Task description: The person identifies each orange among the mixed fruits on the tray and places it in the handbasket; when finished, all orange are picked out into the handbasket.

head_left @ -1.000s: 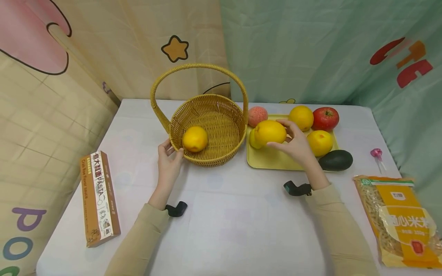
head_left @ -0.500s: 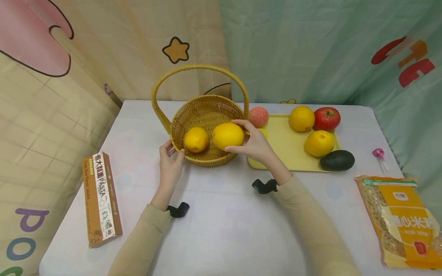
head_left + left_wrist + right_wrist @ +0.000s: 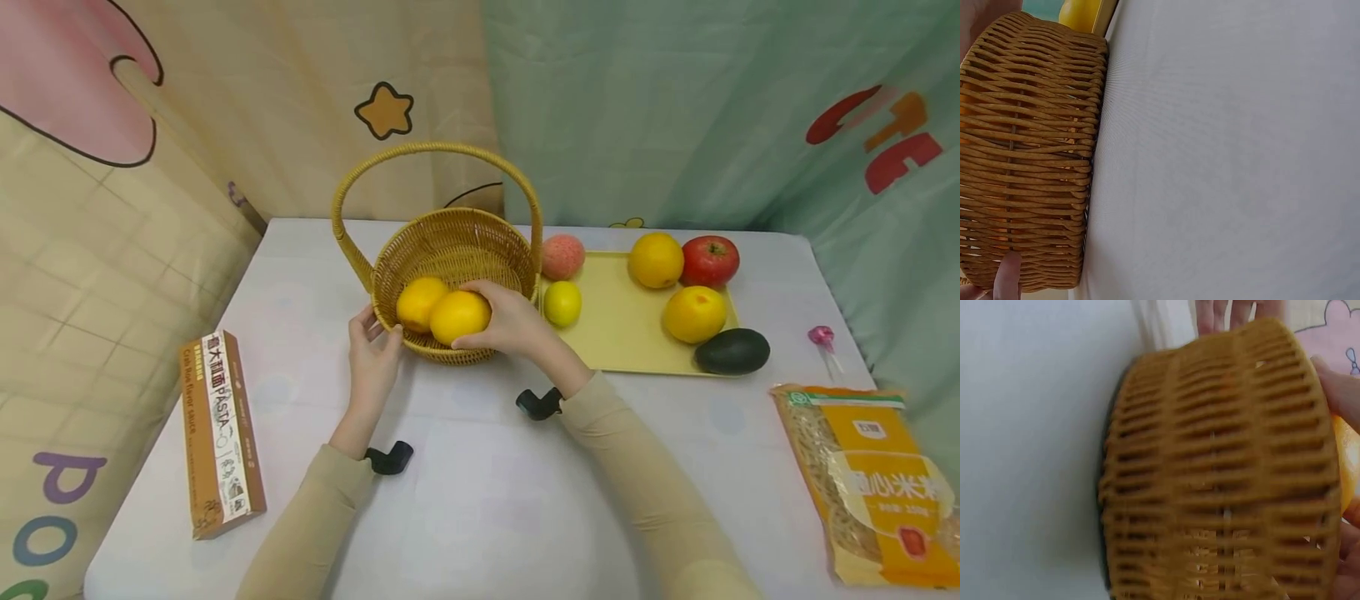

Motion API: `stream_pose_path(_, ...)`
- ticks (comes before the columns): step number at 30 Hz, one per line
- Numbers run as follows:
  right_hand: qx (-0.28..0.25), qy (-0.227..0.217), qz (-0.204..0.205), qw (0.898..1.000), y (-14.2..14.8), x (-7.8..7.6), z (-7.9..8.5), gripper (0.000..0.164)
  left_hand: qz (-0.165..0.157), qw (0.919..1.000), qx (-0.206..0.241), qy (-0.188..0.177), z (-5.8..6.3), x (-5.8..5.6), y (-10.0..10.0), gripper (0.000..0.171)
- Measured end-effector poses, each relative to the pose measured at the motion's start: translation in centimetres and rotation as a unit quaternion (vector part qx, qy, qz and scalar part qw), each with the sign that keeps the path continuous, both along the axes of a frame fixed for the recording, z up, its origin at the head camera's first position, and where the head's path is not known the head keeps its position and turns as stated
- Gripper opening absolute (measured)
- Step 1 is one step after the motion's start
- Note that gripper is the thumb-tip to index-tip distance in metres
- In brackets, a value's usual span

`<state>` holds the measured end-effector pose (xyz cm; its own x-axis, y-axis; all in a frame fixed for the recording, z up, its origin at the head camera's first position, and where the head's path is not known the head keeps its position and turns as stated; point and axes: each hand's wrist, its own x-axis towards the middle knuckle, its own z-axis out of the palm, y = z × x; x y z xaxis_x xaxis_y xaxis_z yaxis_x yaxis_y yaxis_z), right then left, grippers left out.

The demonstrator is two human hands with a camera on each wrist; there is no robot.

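A round wicker basket (image 3: 465, 227) with a tall arched handle stands on the white table. At its near left rim my left hand (image 3: 372, 360) holds it, the thumb by the rim and the fingers around the side. My right hand (image 3: 513, 323) reaches over the basket's front right rim and grips an oval yellow-orange fruit (image 3: 459, 317) low inside. That fruit looks to be against a second yellow-orange fruit (image 3: 420, 302) lying at the basket's left. In the right wrist view the wicker wall (image 3: 1222, 456) hides most of the held fruit (image 3: 1349, 456).
Right of the basket, a pale yellow tray (image 3: 611, 333) bears a small yellow-green fruit (image 3: 562, 303), a red apple (image 3: 710, 260), two yellow fruits and a dark green avocado-like fruit (image 3: 732, 351). A pink fruit (image 3: 562, 256) sits by its corner. A pasta box (image 3: 221, 433), lollipop (image 3: 822, 336) and food bag (image 3: 862, 483) flank these.
My right hand has carried the oval yellow-orange fruit leftward from over the tray and down into the basket, uncovering the small yellow-green fruit. My left hand has stayed at the basket rim.
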<state>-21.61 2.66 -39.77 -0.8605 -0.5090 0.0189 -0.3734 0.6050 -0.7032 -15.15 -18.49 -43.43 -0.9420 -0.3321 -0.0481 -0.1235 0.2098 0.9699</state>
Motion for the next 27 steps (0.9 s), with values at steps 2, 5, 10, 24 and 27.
stream_pose_path(2, 0.004, -0.003, 0.003, 1.000, -0.7, 0.1, 0.0, 0.082, -0.001, 1.0000, -0.001, 0.003, 0.0, 0.0, 0.0, 0.057)
stream_pose_path(5, 0.013, -0.010, 0.002, 1.000, -1.7, 0.1, 0.1, 0.083, -0.002, 1.0000, -0.001, 0.006, 0.0, 0.0, 0.0, 0.057)
stream_pose_path(10, 0.039, -0.027, -0.018, 0.999, -2.9, -0.1, 0.0, 0.083, -0.002, 1.0000, 0.004, 0.001, 0.0, 0.0, 0.1, 0.057)
stream_pose_path(24, 0.042, -0.007, -0.014, 0.999, -4.4, -0.2, -0.4, 0.066, -0.008, 0.9998, 0.015, 0.000, -0.3, 0.1, -0.1, 0.058)
stream_pose_path(27, 0.046, -0.013, -0.008, 0.999, -4.2, -0.2, -0.4, 0.066, -0.010, 0.9998, 0.016, 0.002, -0.3, 0.0, -0.1, 0.058)
